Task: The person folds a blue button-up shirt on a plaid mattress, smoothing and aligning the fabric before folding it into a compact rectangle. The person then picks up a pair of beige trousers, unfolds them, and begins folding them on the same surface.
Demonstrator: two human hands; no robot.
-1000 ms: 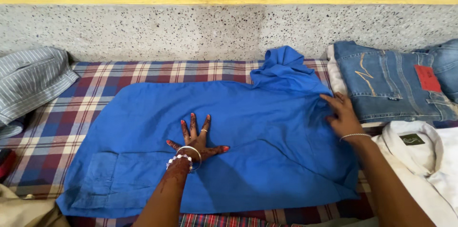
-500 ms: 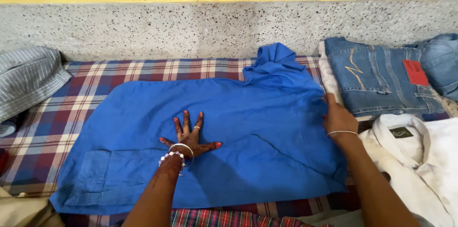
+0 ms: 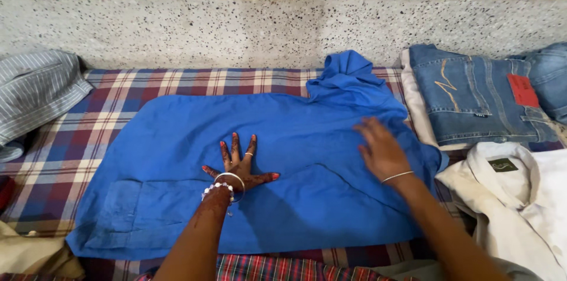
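Your right hand (image 3: 383, 152) has come in from the garment's 3 o'clock edge and now lies open and flat on the blue shirt (image 3: 295, 163), gripping nothing; the right side looks folded inward, so a fold seems under way. Your left hand (image 3: 239, 166) stays spread flat at the centre, pinning the cloth. The shirt lies on the plaid sheet (image 3: 77, 151), long axis 9 to 3 o'clock, its bunched sleeve (image 3: 345, 77) toward 1 o'clock.
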